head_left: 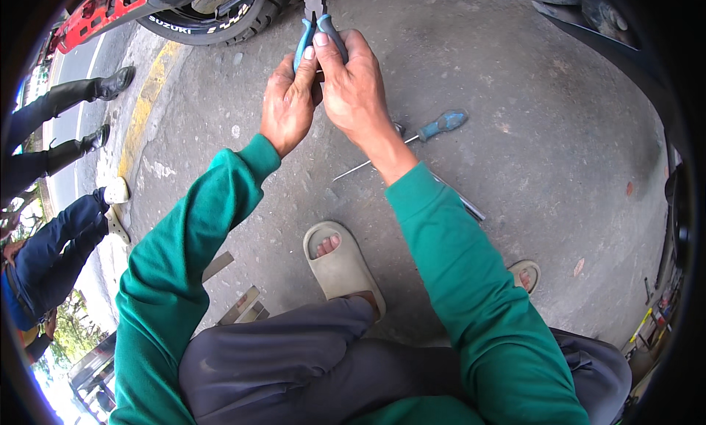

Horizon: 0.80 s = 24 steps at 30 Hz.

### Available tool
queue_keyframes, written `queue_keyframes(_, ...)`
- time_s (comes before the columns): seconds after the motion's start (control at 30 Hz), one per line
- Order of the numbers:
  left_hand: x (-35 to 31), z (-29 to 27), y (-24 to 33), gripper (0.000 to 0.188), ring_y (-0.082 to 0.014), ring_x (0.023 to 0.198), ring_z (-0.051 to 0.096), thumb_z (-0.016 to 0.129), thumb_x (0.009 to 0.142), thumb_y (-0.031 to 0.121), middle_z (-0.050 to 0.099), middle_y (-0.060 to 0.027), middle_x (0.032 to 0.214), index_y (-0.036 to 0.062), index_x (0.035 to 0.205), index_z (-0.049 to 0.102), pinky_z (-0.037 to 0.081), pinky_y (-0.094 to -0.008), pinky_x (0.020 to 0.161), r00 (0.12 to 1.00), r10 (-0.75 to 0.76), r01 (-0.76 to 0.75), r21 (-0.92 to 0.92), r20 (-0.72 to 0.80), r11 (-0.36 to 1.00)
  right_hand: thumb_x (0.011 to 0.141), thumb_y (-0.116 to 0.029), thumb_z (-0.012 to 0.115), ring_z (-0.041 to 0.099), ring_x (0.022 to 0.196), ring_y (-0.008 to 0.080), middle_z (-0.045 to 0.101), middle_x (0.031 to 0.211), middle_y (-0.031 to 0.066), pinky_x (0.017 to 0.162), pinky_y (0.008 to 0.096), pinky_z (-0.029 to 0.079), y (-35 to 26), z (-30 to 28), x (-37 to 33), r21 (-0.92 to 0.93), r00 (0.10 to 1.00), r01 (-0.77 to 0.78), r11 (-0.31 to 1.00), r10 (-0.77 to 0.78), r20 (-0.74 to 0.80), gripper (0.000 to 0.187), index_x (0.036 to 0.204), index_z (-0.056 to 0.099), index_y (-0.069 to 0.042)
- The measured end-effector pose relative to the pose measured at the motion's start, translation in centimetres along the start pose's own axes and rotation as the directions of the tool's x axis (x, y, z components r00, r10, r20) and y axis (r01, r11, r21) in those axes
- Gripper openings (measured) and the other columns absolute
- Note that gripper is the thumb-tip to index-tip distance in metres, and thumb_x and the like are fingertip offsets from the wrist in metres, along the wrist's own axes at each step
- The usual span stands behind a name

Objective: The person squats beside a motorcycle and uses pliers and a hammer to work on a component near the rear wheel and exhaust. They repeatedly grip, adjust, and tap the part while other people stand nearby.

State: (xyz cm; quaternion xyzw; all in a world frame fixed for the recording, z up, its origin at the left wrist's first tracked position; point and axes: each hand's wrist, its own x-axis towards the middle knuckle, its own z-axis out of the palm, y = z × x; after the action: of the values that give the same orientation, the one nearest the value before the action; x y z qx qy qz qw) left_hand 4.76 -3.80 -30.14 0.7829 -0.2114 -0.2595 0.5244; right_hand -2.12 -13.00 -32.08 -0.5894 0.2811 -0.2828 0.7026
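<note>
A pair of pliers (304,42) with blue and dark grey handles is held up at the top of the view, jaws pointing away from me. My left hand (288,105) grips the left handle, thumb along it. Wrapped on the other handle is my right hand (353,86), its thumb pressed near the left one. Something small and dark shows between my palms, too hidden to name. On the ground beyond my right wrist lies a screwdriver (444,122) with a blue handle and long thin shaft. A shiny metal rod (472,208) is partly covered by my right sleeve.
A motorcycle wheel (209,33) and a red motorcycle part (95,14) stand at the top left. Several people's legs (62,237) are along the left, by a yellow line (147,94). Dark vehicle bodywork (581,27) curves along the right. Tools (651,326) lie at the lower right.
</note>
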Motion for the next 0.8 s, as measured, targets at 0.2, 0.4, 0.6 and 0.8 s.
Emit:
queue_keyframes(0.2,0.0,-0.2,0.0,0.056,-0.0109,0.063,0.05,0.052,0.11,0.052,0.059,-0.0038,0.072,-0.0032,0.106,0.063,0.042,-0.0321,0.056,0.999,-0.014,0.013,0.024,0.03,1.0,0.107,-0.037,0.061,0.064,0.076,0.0266,0.066,0.082,0.0166,0.071,0.0438,0.051,0.5,0.4,0.1,0.163,0.999,-0.027,0.986,0.033,-0.03,0.041,0.098,0.058,0.002)
queue_keyframes(0.4,0.5,0.1,0.0,0.054,-0.0109,0.063,0.05,0.053,0.109,0.052,0.057,-0.0041,0.071,-0.0011,0.102,0.06,0.041,-0.032,0.055,1.0,-0.002,0.002,-0.004,0.017,1.0,0.108,-0.036,0.061,0.063,0.076,0.0223,0.066,0.083,0.0131,0.069,0.0411,0.05,0.4,-0.2,1.0,0.138,0.999,0.021,0.99,-0.024,0.021,0.039,0.097,0.058,0.002)
queue_keyframes(0.6,-0.4,0.0,0.4,0.057,-0.0116,0.063,0.052,0.056,0.107,0.055,0.058,-0.005,0.073,-0.0016,0.115,0.055,0.042,-0.0316,0.055,0.995,-0.086,0.083,-0.051,-0.046,0.995,0.105,-0.032,0.067,0.063,0.089,0.0136,0.068,0.098,0.0036,0.072,0.033,0.047,-0.2,0.2,0.9,0.664,0.975,-0.221,0.714,0.148,0.166,0.03,0.104,0.065,-0.002)
queue_keyframes(0.8,-1.7,-0.6,0.3,0.058,-0.0175,0.077,0.058,0.056,0.106,0.054,0.065,-0.0121,0.085,-0.0018,0.123,0.051,0.048,-0.0361,0.07,0.979,-0.097,0.107,0.05,-0.181,0.993,0.103,-0.025,0.071,0.067,0.095,0.0187,0.07,0.107,0.007,0.09,0.0361,0.053,-0.4,-0.8,1.4,0.656,0.86,-0.497,0.568,0.223,0.459,0.029,0.12,0.068,-0.002)
